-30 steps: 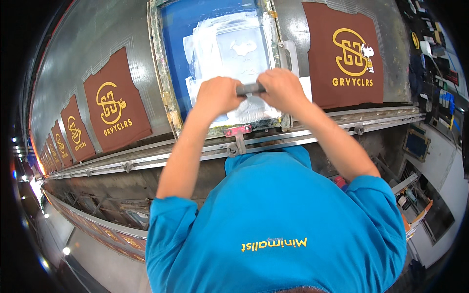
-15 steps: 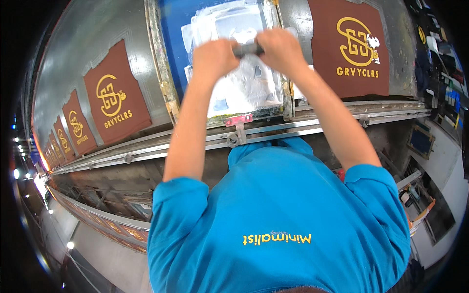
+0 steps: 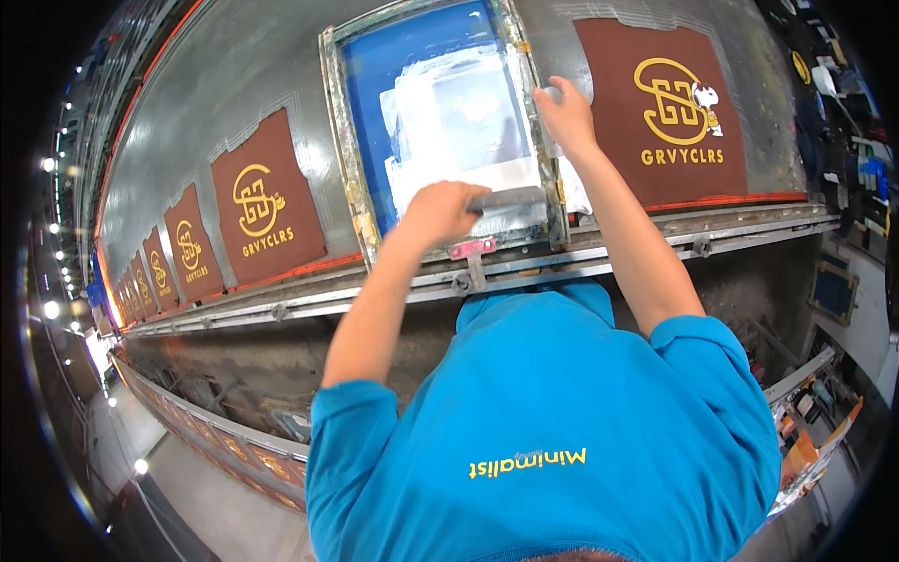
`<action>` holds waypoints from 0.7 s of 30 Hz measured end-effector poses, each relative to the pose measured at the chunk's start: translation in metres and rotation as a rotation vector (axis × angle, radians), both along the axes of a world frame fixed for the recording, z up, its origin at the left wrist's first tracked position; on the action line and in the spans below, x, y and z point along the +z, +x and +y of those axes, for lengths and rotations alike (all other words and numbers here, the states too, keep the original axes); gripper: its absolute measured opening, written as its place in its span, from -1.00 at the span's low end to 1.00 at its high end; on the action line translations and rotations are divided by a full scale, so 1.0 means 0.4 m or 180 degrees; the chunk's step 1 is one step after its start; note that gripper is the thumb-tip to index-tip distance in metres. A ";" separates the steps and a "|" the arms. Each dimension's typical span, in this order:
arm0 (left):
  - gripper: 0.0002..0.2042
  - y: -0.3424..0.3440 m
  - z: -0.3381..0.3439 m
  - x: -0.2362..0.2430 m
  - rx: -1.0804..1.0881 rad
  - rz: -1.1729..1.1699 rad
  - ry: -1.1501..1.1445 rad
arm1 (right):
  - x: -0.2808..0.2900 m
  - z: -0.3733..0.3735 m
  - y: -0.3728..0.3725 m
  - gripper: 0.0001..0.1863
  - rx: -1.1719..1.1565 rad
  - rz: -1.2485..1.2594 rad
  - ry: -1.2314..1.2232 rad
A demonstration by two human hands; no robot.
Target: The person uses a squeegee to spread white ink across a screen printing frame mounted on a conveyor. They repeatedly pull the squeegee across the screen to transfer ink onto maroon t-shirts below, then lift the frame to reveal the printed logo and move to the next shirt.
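Note:
A printing screen point(image 3: 363, 192) with a worn, ink-stained frame and blue mesh lies on the long table. White ink point(image 3: 459, 103) covers much of its middle. My left hand point(image 3: 444, 212) is closed on one end of a dark squeegee point(image 3: 513, 199), which rests across the near end of the screen. At the screen's right rail is my right hand point(image 3: 568, 114), off the squeegee, its fingers bent and apart. Whether its fingertips touch the rail is hard to see. To the right lies a brown fabric panel point(image 3: 613, 117) with a yellow emblem and a white cartoon dog.
Several brown panels point(image 3: 302, 159) with yellow prints run leftward along the grey table point(image 3: 201, 108). A metal rail point(image 3: 393, 288) borders the near edge, where a red-topped clamp point(image 3: 474, 249) meets the screen. A cluttered box point(image 3: 815, 421) stands at the lower right.
The squeegee has come toward me to the screen's near end. My right hand has let go of it and moved to the right rail; my left hand still holds it.

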State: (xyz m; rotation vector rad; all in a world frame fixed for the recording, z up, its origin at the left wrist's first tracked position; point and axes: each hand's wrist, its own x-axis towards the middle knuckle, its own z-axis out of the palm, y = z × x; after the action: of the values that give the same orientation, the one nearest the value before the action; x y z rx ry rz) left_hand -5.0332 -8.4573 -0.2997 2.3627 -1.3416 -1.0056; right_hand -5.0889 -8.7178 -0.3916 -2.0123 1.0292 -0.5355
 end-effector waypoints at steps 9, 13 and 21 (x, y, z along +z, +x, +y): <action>-0.60 0.297 -0.161 0.061 0.0280 -0.0742 -0.0486 | 0.028 0.030 0.007 -0.64 -0.0103 -0.0174 0.0810; -0.58 0.247 -0.112 -0.035 0.0485 -0.0982 -0.1369 | 0.045 0.033 0.010 -0.63 -0.0109 -0.0395 0.0738; -0.34 -0.170 0.156 -0.067 0.0468 -0.1217 -0.1874 | 0.114 0.049 0.025 -0.56 -0.0025 -0.0498 0.0741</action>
State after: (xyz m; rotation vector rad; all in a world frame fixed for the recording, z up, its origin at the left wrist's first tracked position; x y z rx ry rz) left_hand -5.1013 -8.3948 -0.3264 2.1926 -1.3212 -0.0803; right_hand -5.0790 -8.6982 -0.3460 -1.7347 0.9579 -0.5418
